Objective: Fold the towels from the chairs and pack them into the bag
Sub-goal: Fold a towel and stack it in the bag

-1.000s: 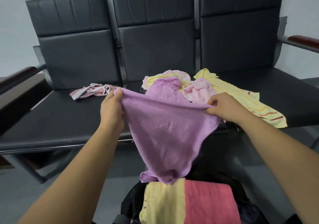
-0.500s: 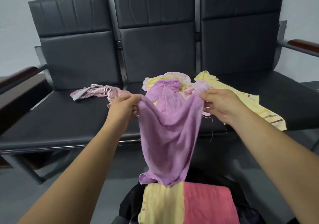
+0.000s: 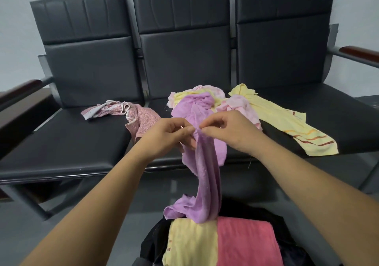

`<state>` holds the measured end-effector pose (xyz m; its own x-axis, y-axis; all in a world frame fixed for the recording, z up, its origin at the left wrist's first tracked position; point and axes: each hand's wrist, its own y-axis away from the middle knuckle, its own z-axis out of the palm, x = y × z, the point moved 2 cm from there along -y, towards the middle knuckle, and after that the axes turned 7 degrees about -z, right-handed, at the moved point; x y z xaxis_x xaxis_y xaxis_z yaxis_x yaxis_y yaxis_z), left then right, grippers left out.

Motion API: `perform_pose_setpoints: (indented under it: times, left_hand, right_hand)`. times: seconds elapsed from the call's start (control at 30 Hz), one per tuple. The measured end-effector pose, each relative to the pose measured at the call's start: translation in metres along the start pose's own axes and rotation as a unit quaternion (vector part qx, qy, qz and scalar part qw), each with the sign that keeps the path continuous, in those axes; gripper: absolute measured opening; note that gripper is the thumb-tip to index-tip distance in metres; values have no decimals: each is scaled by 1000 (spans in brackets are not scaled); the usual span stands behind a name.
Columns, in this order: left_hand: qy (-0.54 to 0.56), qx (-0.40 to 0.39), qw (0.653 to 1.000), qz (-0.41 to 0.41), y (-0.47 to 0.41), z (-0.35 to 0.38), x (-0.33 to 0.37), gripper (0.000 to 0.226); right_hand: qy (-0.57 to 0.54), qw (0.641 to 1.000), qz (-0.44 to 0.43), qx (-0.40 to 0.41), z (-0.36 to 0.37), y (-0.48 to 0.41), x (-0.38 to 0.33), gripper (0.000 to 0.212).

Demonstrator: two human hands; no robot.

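Note:
A purple towel point(image 3: 206, 175) hangs folded lengthwise in front of the chairs. My left hand point(image 3: 170, 136) and my right hand point(image 3: 227, 131) pinch its top corners together. Its lower end rests on a folded yellow towel point(image 3: 192, 243) and a folded red towel point(image 3: 246, 243) inside the black bag point(image 3: 152, 243). On the middle seat lies a heap of pink and yellow towels point(image 3: 205, 93) with a pink towel point(image 3: 240, 105) beside it. A long yellow striped towel point(image 3: 287, 122) spreads over the right seat. A red patterned towel point(image 3: 133, 114) lies on the left seat.
Three joined black chairs point(image 3: 82, 142) stand against a grey wall, with wooden armrests at the left point(image 3: 18, 89) and right point(image 3: 359, 52). The grey floor point(image 3: 82, 214) lies between the chairs and the bag.
My hands have come together, bringing the two top corners of the purple towel to meet. The towel has gone from spread wide to a narrow hanging strip.

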<state>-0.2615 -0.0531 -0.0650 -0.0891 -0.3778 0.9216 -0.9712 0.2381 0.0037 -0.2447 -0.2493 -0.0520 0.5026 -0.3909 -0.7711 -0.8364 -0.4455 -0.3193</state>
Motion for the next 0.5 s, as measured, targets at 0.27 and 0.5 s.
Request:
perform_pose_setpoints:
  times: [0.27, 0.5]
  left_hand:
    - [-100, 108, 987, 58, -4, 0, 2, 19]
    - [-54, -9, 997, -55, -3, -12, -22, 45]
  right_hand:
    - [29, 999, -10, 30, 16, 1, 1, 10]
    - [-349, 915, 54, 194, -15, -8, 2, 20]
